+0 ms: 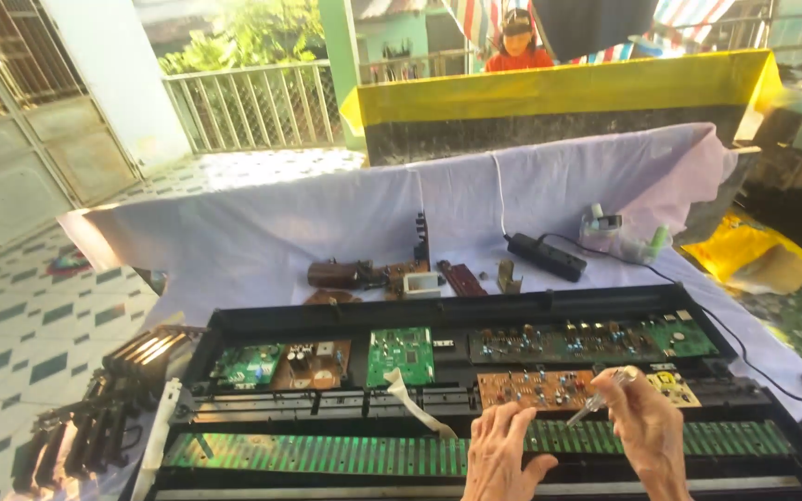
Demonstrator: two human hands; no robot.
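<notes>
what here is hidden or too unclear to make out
Head view:
- Screwdriver tip: too small and blurred to tell whether it touches the brown circuit board.
- Left hand: palm and wrist cut off by the bottom edge.
- Long green contact strip: partly covered by both hands.
- Right hand: grips the screwdriver, wrist cut off below.

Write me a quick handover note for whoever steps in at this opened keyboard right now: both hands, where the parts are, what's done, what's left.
Left hand: empty, fingers spread flat on the long green key-contact board at the front.
Right hand: closed in a grip on a clear-handled screwdriver, tip pointing down near the orange-brown circuit board.
The black opened keyboard case lies on the white cloth-covered table; the green circuit boards sit inside.
Done: cover off, removed black keys stacked at the left edge.
Left: boards are in place; whether their screws are out cannot be told.
</notes>
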